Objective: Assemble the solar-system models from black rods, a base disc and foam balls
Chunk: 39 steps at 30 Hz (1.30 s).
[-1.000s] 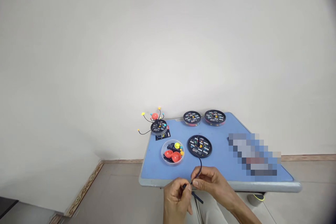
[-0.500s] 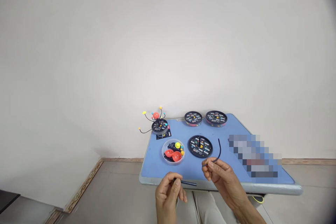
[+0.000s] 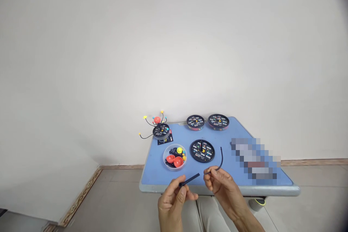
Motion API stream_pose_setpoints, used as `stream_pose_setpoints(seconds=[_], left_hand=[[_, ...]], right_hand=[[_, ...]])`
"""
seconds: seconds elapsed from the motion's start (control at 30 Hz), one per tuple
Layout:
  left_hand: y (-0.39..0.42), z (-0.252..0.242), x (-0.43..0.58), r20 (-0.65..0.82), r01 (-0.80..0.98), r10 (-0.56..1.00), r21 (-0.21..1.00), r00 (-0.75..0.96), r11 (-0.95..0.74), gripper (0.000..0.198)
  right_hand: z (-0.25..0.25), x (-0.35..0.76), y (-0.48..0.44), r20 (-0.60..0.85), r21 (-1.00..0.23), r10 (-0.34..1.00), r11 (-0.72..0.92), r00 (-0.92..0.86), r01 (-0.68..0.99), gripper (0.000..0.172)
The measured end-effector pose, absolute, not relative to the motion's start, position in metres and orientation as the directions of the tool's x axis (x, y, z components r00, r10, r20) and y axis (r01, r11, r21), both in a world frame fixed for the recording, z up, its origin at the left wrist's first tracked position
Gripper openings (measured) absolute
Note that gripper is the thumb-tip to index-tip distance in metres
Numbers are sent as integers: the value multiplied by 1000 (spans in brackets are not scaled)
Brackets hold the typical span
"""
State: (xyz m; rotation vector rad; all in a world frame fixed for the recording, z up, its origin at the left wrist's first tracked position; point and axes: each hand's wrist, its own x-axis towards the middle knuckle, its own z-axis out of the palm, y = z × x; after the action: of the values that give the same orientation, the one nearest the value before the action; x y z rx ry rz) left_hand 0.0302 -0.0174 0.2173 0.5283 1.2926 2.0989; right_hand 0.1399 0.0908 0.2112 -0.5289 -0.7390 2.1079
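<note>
The thumb and fingertips of the left hand (image 3: 174, 201) are closed around one end of a short, straight black stick (image 3: 193, 178), whose free end slants up and to the right, near the other hand's fingertips but apart from them. The right hand (image 3: 224, 186) pinches a thin black curved rod (image 3: 222, 160) between thumb and fingers; the rod bends upward from the grip, its tip pointing away from the person. Both hands are raised at the near edge of a blue table (image 3: 152, 175), above the person's legs (image 3: 213, 217). Just beyond them stands a round black disc (image 3: 208, 155) with printed labels and an upright black post (image 3: 201, 145) near its middle. To its left, a clear round bowl (image 3: 165, 154) holds two red half-shells (image 3: 178, 162), a yellow piece (image 3: 179, 150), small coloured balls and black parts. Farther back on the left, an assembled model (image 3: 161, 130) with balls on curved arms stands partly over a dark card (image 3: 169, 139). Two lidded round containers (image 3: 195, 121) sit side by side along the far edge, close to a pale wall (image 3: 174, 43). On the right lies something blurred into blocks (image 3: 255, 159), impossible to make out.
</note>
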Motion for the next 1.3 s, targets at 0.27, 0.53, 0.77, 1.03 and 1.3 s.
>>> stream_pose_setpoints(seconds=[0.27, 0.53, 0.77, 1.03, 1.3], left_hand=[[-15, 215, 41, 312, -27, 667, 895, -677, -446, 21], [-12, 209, 43, 370, 46, 653, 889, -661, -456, 21], [-12, 208, 41, 347, 9, 665, 890, -662, -456, 19], [-14, 207, 38, 319, 3, 678, 906, -662, -424, 18], [-16, 213, 37, 373, 100, 677, 908, -635, -407, 19]], right_hand=[[204, 143, 93, -127, -538, 803, -550, -583, -639, 24], [202, 147, 90, -128, -571, 806, -536, -577, -622, 22], [203, 148, 91, -74, -681, 825, -453, -561, -575, 24], [217, 156, 93, -23, -823, 863, -302, -504, -480, 29], [221, 165, 97, -14, -887, 853, -252, -522, -387, 27]])
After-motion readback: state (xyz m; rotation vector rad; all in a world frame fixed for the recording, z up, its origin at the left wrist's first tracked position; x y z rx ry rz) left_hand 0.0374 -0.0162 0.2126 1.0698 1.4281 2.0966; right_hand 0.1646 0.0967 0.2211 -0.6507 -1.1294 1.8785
